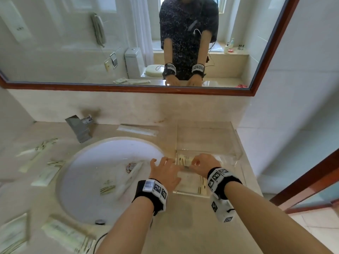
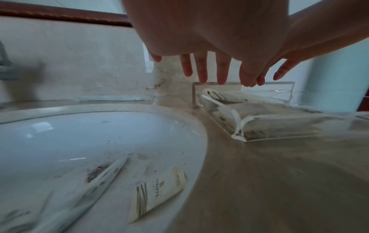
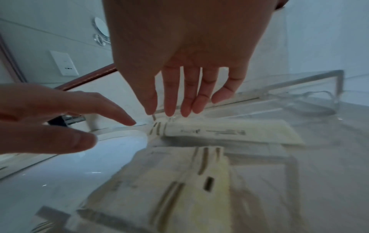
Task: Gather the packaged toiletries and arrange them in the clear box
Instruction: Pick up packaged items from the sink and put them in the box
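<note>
Packets [image 1: 46,176] lie loose on the counter [image 1: 183,226] left of the sink [image 1: 113,149] — two more inside the basin. Left hand [image 1: 165,173], fingers spread and empty, hovers at the clear box [image 1: 236,153] edge. Right hand [image 1: 203,166] — straight-fingered, gripping nothing — hangs over packets already in the box [image 3: 229,134].

1. My forearms are bare up to the wrists.
2. On my left wrist sits a black fabric wrist strap [image 1: 149,196] carrying a white block printed with black-and-white square markers.
3. My right wrist has a matching black strap with white marker block [image 1: 219,178], and a white marker-covered camera housing [image 1: 222,209] hangs below it.
4. In the mirror I wear a dark speckled short-sleeved top [image 1: 183,30], with a thin cable trailing beside it.
</note>
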The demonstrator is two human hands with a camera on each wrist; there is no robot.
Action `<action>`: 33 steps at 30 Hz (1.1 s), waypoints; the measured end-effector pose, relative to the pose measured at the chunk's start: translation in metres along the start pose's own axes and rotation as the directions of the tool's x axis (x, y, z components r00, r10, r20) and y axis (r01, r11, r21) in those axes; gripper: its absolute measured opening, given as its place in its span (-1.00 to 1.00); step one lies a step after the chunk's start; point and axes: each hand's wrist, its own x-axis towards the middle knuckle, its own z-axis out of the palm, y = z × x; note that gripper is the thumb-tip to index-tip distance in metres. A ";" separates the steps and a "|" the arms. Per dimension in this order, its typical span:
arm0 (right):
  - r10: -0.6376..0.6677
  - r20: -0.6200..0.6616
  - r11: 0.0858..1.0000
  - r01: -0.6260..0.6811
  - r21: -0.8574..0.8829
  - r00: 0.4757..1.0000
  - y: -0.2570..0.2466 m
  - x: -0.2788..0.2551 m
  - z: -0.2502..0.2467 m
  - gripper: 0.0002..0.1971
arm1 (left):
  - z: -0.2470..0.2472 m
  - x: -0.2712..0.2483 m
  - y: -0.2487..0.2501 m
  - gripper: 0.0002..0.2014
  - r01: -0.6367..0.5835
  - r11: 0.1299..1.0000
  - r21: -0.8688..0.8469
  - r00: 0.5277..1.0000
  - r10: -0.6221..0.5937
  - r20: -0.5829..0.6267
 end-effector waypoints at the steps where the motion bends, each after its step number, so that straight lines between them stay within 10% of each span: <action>1: -0.026 -0.010 1.000 0.026 -0.002 1.000 -0.008 0.001 0.000 -0.70 | 0.000 -0.004 -0.004 -0.50 0.025 1.000 0.001 1.000 -0.025 0.005; 15: -0.320 0.125 0.923 0.339 -0.184 0.939 -0.127 0.014 0.029 -0.67 | -0.003 -0.072 -0.107 -0.43 0.354 0.932 0.078 0.916 -0.362 0.171; 33: -0.007 0.340 0.970 0.088 -0.225 0.940 -0.200 0.110 0.093 -0.62 | 0.040 -0.016 -0.256 -0.44 0.217 0.944 0.249 0.856 -0.306 0.416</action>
